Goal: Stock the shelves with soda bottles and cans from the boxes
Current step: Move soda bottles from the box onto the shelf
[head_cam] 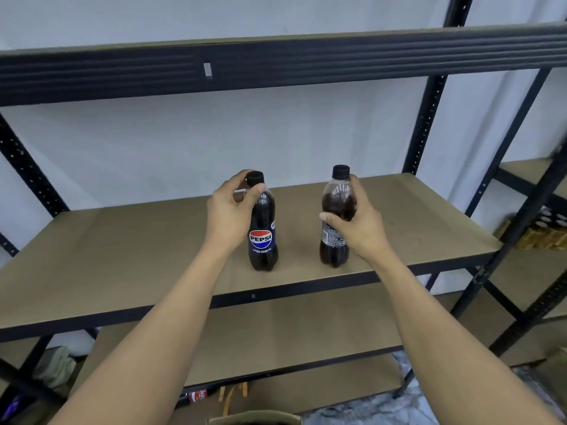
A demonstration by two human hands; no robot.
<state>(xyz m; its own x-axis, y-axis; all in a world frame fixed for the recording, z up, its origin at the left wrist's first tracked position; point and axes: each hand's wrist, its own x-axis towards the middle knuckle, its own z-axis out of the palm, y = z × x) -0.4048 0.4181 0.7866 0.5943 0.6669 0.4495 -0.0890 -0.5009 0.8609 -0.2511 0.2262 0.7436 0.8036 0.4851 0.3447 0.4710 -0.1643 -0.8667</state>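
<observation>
Two dark soda bottles with black caps stand upright near the front edge of the middle shelf board (pixel 122 256). The left bottle (pixel 264 240) shows a Pepsi logo toward me; my left hand (pixel 228 214) grips its neck just under the cap with thumb and fingers. The right bottle (pixel 336 228) has its label turned sideways; my right hand (pixel 360 225) curls around its upper body from the right. Both bottle bases touch the board.
A black metal beam (pixel 276 65) of the upper shelf runs overhead. A lower shelf board (pixel 306 326) lies beneath. At the right, another rack holds packed cans (pixel 546 228). A cardboard box rim (pixel 254 417) shows at the bottom edge; a bottle lies on the floor (pixel 196 395).
</observation>
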